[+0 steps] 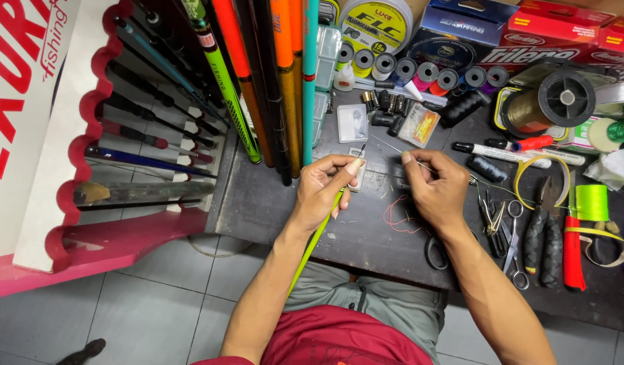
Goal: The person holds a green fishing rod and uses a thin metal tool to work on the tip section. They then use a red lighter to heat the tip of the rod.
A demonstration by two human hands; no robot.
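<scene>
A thin yellow-green rod (317,233) is pinched near its dark tip by the left hand (325,184), thumb and forefinger pressed together around it, while the rest of the rod slants down past the wrist toward the lap. To the right of that tip, the right hand (435,186) is closed, its thumb and forefinger pinching something very fine, probably a thread or a thin wire, though it is too slight to be told for certain. Both hands are held just above the dark worktable (366,236), near its front edge.

Right of the rod's tip, beyond the right hand, scissors (513,243) and black-handled pliers (543,236) are laid on the table, with a red-handled tool (573,253) just beside them. A loose red thread (396,220) lies between the two forearms. Behind the tip, a row of small thread spools (406,67) stands by a large reel (555,100). Left of the tip, a bundle of coloured rods (271,88) leans against the table, and further rods rest in a pink scalloped rack (89,135).
</scene>
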